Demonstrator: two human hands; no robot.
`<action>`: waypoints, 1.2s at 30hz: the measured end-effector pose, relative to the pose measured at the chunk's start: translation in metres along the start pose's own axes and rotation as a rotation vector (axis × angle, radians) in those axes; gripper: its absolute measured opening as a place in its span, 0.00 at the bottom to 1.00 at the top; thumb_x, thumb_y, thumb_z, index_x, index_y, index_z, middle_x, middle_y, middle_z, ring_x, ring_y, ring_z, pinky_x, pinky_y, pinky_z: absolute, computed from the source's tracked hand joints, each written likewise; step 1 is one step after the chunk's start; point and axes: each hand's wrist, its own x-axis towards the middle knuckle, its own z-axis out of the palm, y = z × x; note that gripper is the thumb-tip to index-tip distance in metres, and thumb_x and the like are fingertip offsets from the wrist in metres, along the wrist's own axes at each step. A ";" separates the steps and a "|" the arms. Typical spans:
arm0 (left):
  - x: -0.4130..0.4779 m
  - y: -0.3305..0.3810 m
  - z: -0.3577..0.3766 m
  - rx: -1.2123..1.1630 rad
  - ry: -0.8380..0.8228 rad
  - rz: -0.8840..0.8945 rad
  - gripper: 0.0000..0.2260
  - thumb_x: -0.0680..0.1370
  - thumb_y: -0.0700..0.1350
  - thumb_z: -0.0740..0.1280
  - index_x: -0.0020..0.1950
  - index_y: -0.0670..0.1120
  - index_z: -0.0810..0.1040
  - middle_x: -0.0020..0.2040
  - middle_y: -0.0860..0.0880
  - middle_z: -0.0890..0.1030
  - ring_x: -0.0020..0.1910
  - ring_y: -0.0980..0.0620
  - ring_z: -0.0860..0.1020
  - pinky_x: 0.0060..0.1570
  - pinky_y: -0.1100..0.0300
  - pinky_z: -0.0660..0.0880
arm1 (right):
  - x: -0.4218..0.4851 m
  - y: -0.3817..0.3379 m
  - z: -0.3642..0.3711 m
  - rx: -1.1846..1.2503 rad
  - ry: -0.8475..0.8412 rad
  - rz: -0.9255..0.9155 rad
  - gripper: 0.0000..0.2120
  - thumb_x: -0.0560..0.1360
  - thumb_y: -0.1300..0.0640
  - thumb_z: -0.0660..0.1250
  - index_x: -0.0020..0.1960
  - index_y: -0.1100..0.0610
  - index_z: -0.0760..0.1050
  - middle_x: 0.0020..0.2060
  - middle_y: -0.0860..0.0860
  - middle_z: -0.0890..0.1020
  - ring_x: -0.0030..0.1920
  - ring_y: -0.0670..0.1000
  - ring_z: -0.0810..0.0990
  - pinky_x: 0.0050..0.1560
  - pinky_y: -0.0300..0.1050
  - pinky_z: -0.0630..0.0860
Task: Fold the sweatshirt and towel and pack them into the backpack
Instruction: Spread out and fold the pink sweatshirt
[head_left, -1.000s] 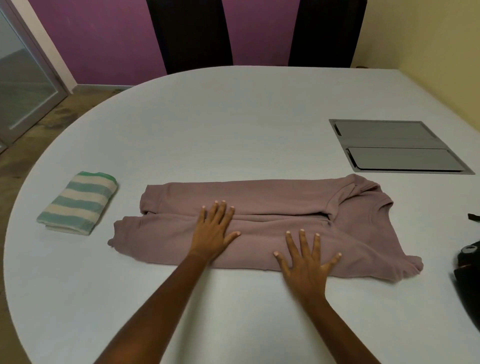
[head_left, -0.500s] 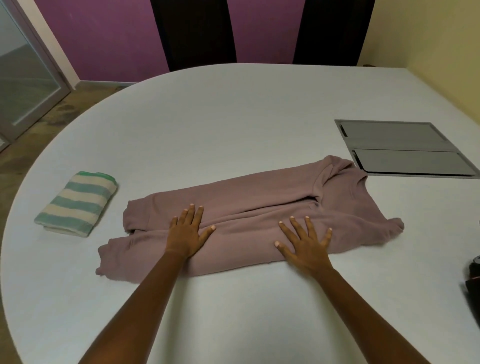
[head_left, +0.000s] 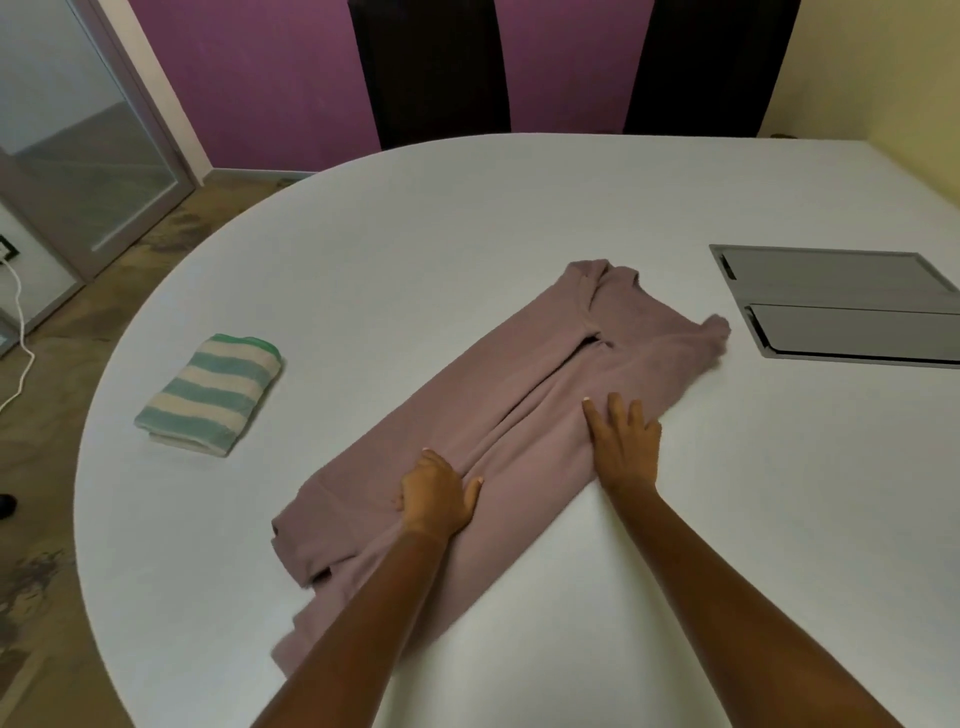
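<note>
Folded striped towel (head_left: 208, 395) lies at the left of the worktop (head_left: 467, 218), well apart from the sweatshirt (head_left: 524, 410), which lies diagonally at centre. Left hand (head_left: 436, 501) grips the fabric, fingers curled, fingertips hidden. Right hand (head_left: 623, 447) presses flat on it, fingers straight. The left forearm covers part of the hem. Grey hatch (head_left: 841, 306) is cut off at the right edge.

Sweatshirt (head_left: 524, 431): soft matt fleece cloth. Towel (head_left: 210, 392): looped terry cloth. Table (head_left: 467, 218) appeared smooth, matt. Hatch (head_left: 831, 306): brushed metal.
</note>
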 end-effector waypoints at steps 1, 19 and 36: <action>-0.004 0.007 -0.001 -0.007 -0.032 -0.001 0.33 0.81 0.58 0.46 0.72 0.30 0.54 0.67 0.34 0.69 0.55 0.40 0.78 0.51 0.51 0.78 | -0.004 -0.002 -0.001 0.035 -0.043 0.010 0.24 0.72 0.66 0.64 0.67 0.54 0.69 0.60 0.61 0.71 0.53 0.64 0.75 0.47 0.53 0.76; -0.035 0.102 -0.013 -0.605 -0.052 0.251 0.24 0.82 0.44 0.51 0.76 0.37 0.50 0.64 0.35 0.73 0.62 0.39 0.73 0.60 0.52 0.69 | -0.095 0.017 0.012 0.316 -0.153 0.139 0.33 0.76 0.37 0.42 0.74 0.54 0.56 0.76 0.54 0.53 0.76 0.56 0.49 0.73 0.56 0.49; -0.132 0.066 0.064 -0.566 0.269 0.710 0.27 0.78 0.63 0.46 0.69 0.49 0.66 0.63 0.50 0.76 0.63 0.55 0.69 0.67 0.60 0.62 | -0.184 0.029 0.018 0.145 -0.091 0.191 0.35 0.63 0.46 0.52 0.64 0.64 0.72 0.57 0.62 0.79 0.57 0.63 0.79 0.53 0.64 0.72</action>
